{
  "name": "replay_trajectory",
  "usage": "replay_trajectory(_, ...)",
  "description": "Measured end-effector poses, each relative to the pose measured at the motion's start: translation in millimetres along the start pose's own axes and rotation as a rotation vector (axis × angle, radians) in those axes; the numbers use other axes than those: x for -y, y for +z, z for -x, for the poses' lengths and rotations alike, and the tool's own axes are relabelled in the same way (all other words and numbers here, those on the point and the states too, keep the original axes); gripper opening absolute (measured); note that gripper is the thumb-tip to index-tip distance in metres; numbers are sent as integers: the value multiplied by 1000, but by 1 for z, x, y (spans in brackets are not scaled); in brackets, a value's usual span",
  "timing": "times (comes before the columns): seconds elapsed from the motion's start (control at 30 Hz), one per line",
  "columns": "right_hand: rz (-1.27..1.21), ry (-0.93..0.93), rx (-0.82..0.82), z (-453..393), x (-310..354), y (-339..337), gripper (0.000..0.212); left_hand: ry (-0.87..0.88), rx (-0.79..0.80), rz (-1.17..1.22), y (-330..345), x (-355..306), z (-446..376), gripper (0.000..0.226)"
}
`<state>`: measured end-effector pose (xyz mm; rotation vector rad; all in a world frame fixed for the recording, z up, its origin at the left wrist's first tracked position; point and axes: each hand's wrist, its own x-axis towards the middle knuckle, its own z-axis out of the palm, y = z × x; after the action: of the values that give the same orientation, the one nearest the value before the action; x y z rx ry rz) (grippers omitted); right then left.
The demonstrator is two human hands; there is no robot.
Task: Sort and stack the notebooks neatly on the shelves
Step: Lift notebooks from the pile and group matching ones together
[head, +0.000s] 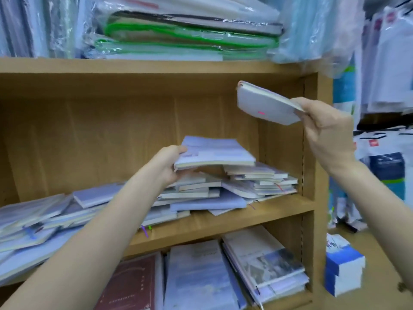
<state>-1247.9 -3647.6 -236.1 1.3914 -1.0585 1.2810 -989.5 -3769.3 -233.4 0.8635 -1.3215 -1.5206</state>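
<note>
A messy heap of pale lilac notebooks (201, 198) sprawls across the middle wooden shelf (223, 222). My left hand (169, 163) grips a small stack of lilac notebooks (214, 154) by its left edge and holds it lifted above the heap. Up at the right, my right hand (324, 128) pinches the corner of a single grey-white notebook (263, 104), which is tilted in the air in front of the shelf's right wall.
Plastic-wrapped folders with green edges (185, 34) lie on the shelf above. The lower shelf holds a dark red book (131, 285) and pale notebooks (263, 262). A blue and white box (342, 265) sits on the floor to the right, beside packaged stock.
</note>
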Motion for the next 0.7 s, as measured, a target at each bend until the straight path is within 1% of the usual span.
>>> replay_trajectory(0.1, -60, -86, -8, 8, 0, 13, 27, 11, 36, 57, 42, 0, -12, 15)
replay_trajectory(0.2, 26, -186, 42, 18, -15, 25, 25, 48, 79, 130, 80, 8, -29, 18)
replay_trajectory(0.27, 21, -166, 82, 27, -32, 29, 25, 50, 42, 164, 92, 18, -45, 17)
replay_trajectory(0.33, 33, -165, 103, 34, -48, 34, 26, 47, 8, 171, 99, 24, -64, 24)
replay_trajectory(0.4, 115, -190, 63, 32, -63, 38, 24, 47, -32, 126, 103, 29, -83, 33)
replay_trajectory(0.47, 181, -176, -28, 18, -72, 40, 23, 43, -85, 40, 102, 31, -99, 35)
replay_trajectory(0.53, 180, -143, -108, 0, -75, 40, 22, 40, -150, -69, 95, 37, -110, 35)
replay_trajectory(0.57, 174, -159, -130, -6, -74, 42, 22, 16, -161, -90, 90, 42, -113, 35)
replay_trajectory(0.63, 166, -191, -127, -5, -71, 52, 21, -39, -136, -69, 86, 53, -116, 31)
replay_trajectory(0.7, 105, -160, -40, 12, -68, 70, 21, -42, -120, -122, 90, 61, -118, 26)
